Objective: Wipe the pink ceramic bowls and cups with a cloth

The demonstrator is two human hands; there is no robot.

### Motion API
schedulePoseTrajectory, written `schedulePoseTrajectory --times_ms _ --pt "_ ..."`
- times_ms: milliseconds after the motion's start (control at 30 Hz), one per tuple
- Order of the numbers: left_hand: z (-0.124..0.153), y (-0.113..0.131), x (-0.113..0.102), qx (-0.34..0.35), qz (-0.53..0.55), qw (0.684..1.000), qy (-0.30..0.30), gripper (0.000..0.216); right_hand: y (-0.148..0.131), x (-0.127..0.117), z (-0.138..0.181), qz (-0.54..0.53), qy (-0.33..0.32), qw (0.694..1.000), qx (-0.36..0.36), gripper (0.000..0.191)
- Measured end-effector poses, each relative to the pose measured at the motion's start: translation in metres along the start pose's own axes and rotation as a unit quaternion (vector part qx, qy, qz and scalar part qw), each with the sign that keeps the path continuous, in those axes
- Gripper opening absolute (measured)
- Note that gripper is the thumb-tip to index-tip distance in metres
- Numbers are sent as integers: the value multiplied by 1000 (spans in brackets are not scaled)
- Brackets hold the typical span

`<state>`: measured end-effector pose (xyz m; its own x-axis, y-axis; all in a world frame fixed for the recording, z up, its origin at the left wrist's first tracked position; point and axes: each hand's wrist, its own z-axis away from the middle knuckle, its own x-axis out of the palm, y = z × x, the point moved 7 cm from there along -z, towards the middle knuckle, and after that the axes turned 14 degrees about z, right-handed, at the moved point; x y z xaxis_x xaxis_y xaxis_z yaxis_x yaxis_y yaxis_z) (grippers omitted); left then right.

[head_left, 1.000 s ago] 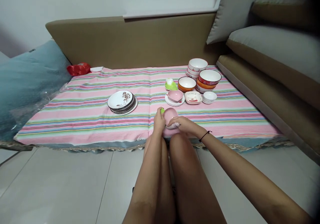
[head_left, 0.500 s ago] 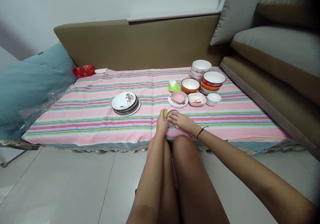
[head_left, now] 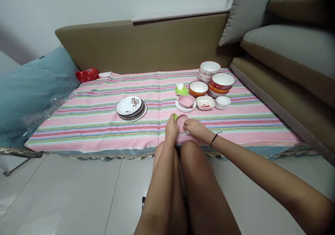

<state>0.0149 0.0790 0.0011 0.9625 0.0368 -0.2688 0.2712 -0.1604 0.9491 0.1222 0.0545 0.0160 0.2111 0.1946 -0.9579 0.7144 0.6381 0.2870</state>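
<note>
A small pink bowl (head_left: pixel 181 124) with a bit of green at its left edge is tilted toward me, close to the front of the sofa seat. My left hand (head_left: pixel 171 127) is closed on its left side, thumb by the green part. At the bowl's right rim, my right hand (head_left: pixel 194 127) has its fingers bent around a white wad (head_left: pixel 187 132), tissue or cloth; most of it is hidden. Just beyond, another pink bowl (head_left: pixel 186 100) rests on several small white plates (head_left: pixel 180 108). A green leaf-shaped dish (head_left: pixel 181 90) with something white on it lies behind.
Large bowls (head_left: pixel 222 80) stand in stacks at the back right, near an orange bowl (head_left: pixel 198 88), a squarish dish (head_left: pixel 205 102) and small white saucers (head_left: pixel 223 101). Patterned plates (head_left: pixel 129 106) are piled left. Cushions (head_left: pixel 288 50) rise at the right; a red bundle (head_left: pixel 87 75) lies far left.
My right hand has slid right, from over the inside of the pink bowl to its right rim, uncovering the bowl's inside. Its fingers have curled in. My left hand keeps its hold.
</note>
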Motion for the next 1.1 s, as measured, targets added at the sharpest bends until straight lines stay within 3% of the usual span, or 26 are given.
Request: schedulePoseTrajectory --times_ms 233,367,433,533,667,800,1100 --pt "0 3 -5 3 1 1000 26 42 27 -5 47 -33 -21 997 64 20" --pt "1 4 -5 1 -6 1000 23 41 38 -19 58 -133 89 980 121 29" --pt "2 3 -6 0 -3 1000 27 39 32 -26 47 -188 154 964 111 32" --pt "2 1 -6 1 7 1000 26 37 14 -25 19 -185 184 962 80 34" --pt "-1 -4 -9 -17 10 999 25 38 -5 -2 -5 -140 130 979 72 40" --pt "-3 -7 -11 -50 -11 998 21 41 -6 17 -1 -135 41 985 97 45" --pt "-1 -2 -12 -63 -49 997 18 40 -1 -7 10 -163 -8 984 74 36"
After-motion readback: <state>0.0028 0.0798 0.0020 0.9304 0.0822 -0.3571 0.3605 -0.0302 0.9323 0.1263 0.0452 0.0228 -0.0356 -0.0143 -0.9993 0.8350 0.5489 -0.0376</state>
